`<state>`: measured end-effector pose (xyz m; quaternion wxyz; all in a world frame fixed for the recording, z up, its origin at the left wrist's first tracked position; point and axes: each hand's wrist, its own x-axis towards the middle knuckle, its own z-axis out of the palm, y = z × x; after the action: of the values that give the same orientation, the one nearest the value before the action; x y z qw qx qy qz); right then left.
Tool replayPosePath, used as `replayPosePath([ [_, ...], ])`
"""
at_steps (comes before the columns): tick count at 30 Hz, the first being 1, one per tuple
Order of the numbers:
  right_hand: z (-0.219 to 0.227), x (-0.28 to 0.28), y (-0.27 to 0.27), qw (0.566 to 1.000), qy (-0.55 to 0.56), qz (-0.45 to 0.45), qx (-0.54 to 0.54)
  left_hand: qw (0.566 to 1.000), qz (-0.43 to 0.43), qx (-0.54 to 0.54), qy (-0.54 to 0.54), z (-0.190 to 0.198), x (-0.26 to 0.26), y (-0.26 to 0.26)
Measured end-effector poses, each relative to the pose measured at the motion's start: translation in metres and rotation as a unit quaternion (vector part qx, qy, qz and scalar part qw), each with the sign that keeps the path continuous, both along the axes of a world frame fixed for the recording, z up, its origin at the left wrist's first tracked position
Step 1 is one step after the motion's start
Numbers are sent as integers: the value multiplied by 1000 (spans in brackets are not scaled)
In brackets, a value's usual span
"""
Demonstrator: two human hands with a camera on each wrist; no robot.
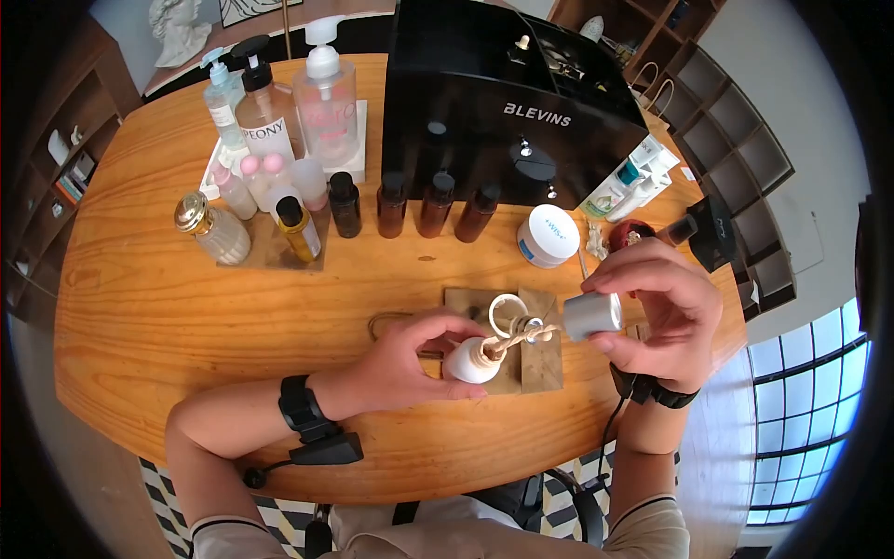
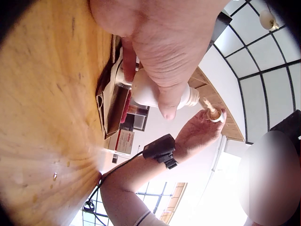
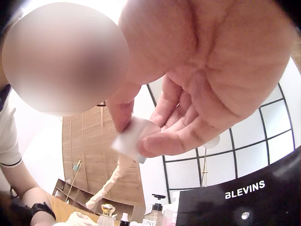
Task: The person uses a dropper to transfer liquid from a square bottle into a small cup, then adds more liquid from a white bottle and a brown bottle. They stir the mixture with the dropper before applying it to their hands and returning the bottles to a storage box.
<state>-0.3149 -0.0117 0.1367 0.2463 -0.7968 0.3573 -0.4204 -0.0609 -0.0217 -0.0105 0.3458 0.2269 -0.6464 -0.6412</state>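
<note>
My left hand (image 1: 396, 361) grips a small white bottle (image 1: 468, 365), uncapped and tilted, its threaded neck smeared with beige. In my right hand (image 1: 678, 306) is a silver cap (image 1: 592, 317), pinched between thumb and fingers. A long applicator wand (image 3: 113, 180) coated in beige runs out of that cap. In the head view the wand (image 1: 523, 335) spans from the cap to the bottle's mouth. From the left wrist, the wand (image 2: 210, 108) shows beside the bottle's neck (image 2: 194, 97). Under the hands lies brown kraft paper (image 1: 542, 363) with a white ring (image 1: 494, 321) on it.
A black BLEVINS case (image 1: 521, 154) stands at the back, several dark brown bottles (image 1: 436, 207) before it. Pump bottles (image 1: 328, 102) and smaller bottles stand back left. A white jar (image 1: 548, 236) and white cartons (image 1: 638, 177) are at the right, close beyond my right hand.
</note>
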Motion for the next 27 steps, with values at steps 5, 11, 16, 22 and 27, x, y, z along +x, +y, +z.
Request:
replayPosePath([
  [5,-16,-11,-2,990,-142,18,12,1000,-1,-2,6,1,-2,0],
  [11,-64,-4,4,919,-348,-5,187,996,-7,51,77,-11,-3,2],
  [16,-74,6,11,897,-391,-27,204,990,-41,51,128,-18,-3,3],
  [22,-80,4,15,879,-423,-64,209,992,6,-55,115,-10,-5,3],
  [27,-77,0,22,911,-387,-73,125,993,12,-48,110,-10,-5,1],
])
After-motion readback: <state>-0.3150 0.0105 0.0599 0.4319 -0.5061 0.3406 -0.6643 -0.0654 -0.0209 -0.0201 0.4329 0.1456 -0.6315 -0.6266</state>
